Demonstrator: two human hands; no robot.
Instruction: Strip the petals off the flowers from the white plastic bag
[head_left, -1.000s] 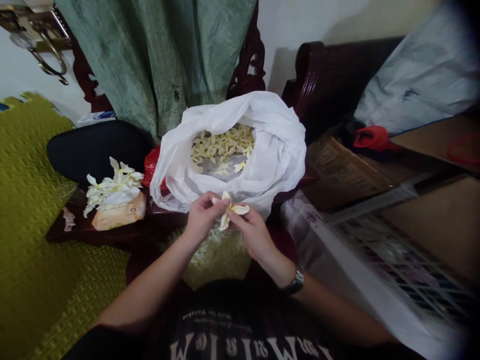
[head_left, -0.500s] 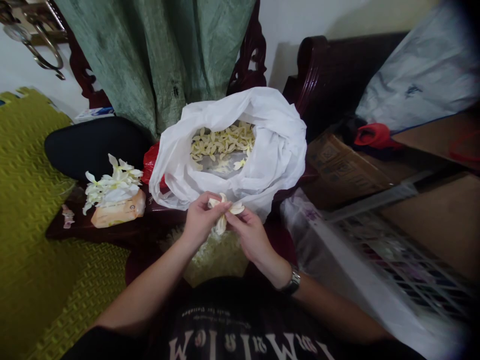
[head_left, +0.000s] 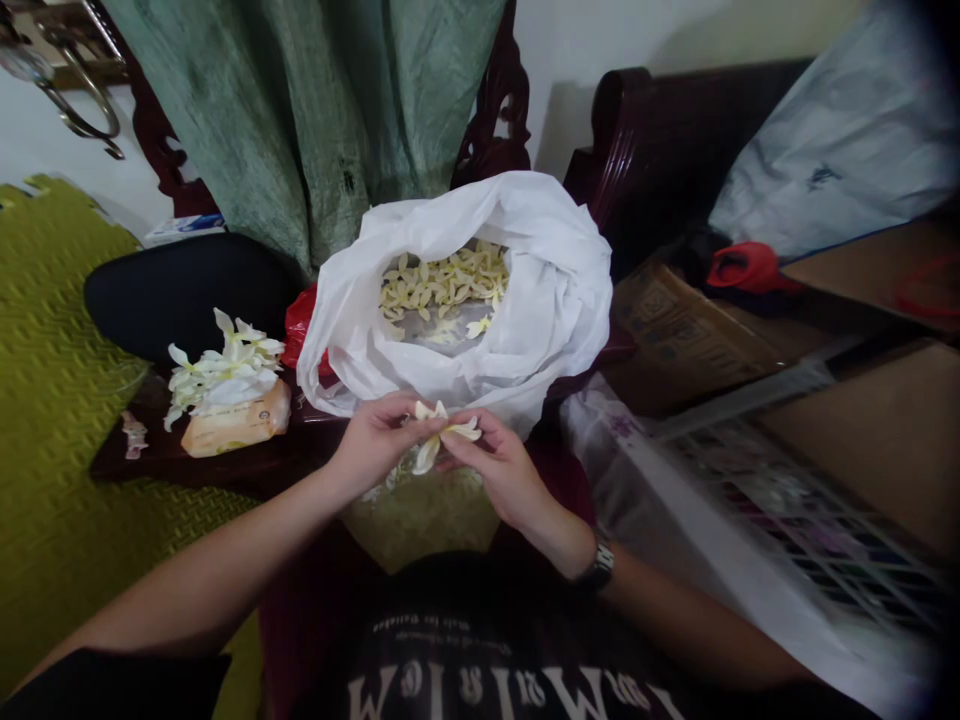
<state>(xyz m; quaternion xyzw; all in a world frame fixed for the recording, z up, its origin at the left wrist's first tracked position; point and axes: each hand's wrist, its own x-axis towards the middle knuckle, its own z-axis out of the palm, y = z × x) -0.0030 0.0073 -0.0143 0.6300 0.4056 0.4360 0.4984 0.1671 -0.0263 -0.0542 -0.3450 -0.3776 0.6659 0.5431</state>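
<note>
Both my left hand point(head_left: 380, 437) and my right hand point(head_left: 496, 460) are closed on one cream-white artificial-looking flower point(head_left: 429, 455), pinching its petals between thumbs and fingers. The flower is just in front of a white plastic bag point(head_left: 577, 290), whose mouth gapes open. Inside the bag lie many loose pale yellow petal pieces point(head_left: 442, 283). Below my hands, near my lap, a see-through bag point(head_left: 420, 515) holds more pale pieces and is partly hidden by my hands. On the left, a bunch of finished-looking white flowers point(head_left: 236, 350) rests on an orange tissue pack point(head_left: 238, 425).
Dark carved wooden furniture point(head_left: 622, 130) stands behind, with a green cloth point(head_left: 337, 120) draped over it. A black cushion point(head_left: 187, 290) and a red bag point(head_left: 301, 325) sit at left. Cardboard boxes point(head_left: 690, 330) and a white wire rack point(head_left: 802, 500) are on the right.
My left hand has moved slightly left and down, and its forearm lies lower. The flower between my hands has turned a little and shifted left; both hands still grip it.
</note>
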